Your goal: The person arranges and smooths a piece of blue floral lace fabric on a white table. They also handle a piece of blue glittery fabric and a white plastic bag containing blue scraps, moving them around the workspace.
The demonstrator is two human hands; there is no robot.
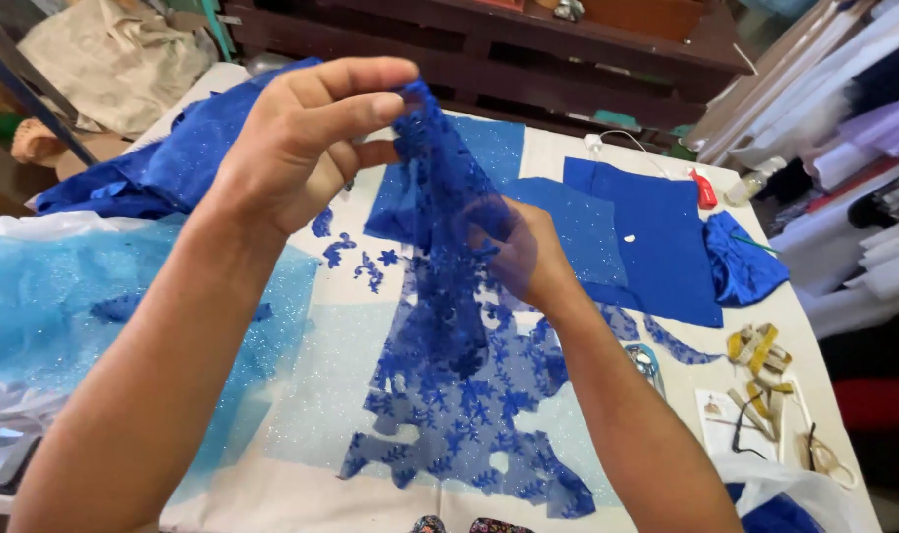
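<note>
My left hand [291, 148] is raised above the table and pinches the top edge of a blue floral lace piece [449, 326] between thumb and fingers. The lace hangs down from it and spreads over the white table [301, 498]. My right hand [523, 252] sits lower, behind the sheer lace, gripping its middle part. Small cut blue lace motifs [355, 259] lie on the table just left of the hanging lace.
Light blue glitter tulle [64, 296] covers the left side. Flat blue fabric panels [657, 237] lie at the back right beside a crumpled blue satin piece [741, 262]. A yellow measuring tape [760, 360], scissors [647, 363] and a red-capped object [704, 190] rest at right.
</note>
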